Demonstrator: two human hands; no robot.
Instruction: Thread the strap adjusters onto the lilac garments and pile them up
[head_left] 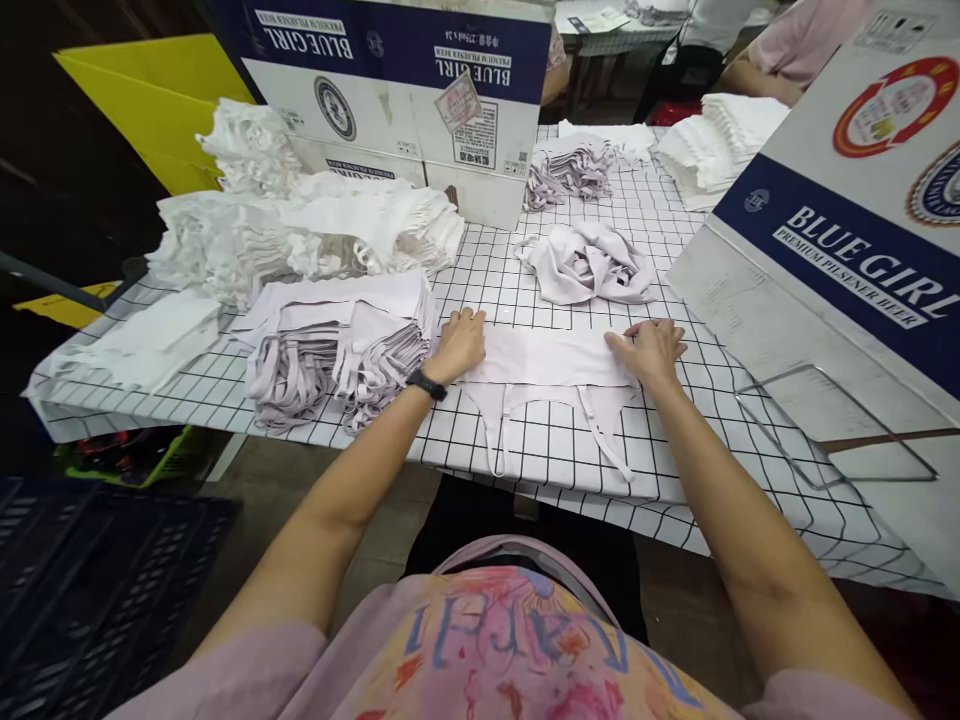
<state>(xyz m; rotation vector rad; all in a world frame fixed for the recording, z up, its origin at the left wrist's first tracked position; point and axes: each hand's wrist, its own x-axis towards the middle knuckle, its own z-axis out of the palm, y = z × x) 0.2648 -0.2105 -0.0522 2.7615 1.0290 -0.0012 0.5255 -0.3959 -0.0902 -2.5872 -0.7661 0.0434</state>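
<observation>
A pale lilac bra top (pixel 555 358) lies flat on the checked cloth, its wide band across and its thin straps toward me. At the band's left end my left hand (pixel 461 342), with a dark wristband, grips the edge with curled fingers. My right hand (pixel 651 350) holds the upper right corner between thumb and fingers, the other fingers bent outward. Just left of my left hand sits a folded stack of lilac tops (pixel 337 340) with straps hanging forward. Beyond the bra top is a crumpled heap of lilac tops (pixel 589 262).
Beer cartons (pixel 405 110) stand at the back, and another carton (pixel 840 250) leans at right beside a bent wire stand (pixel 836 425). White garments (pixel 300 225) pile at left. More stacks (pixel 720 145) lie at the far side, where other people sit. A dark crate (pixel 97 580) is below left.
</observation>
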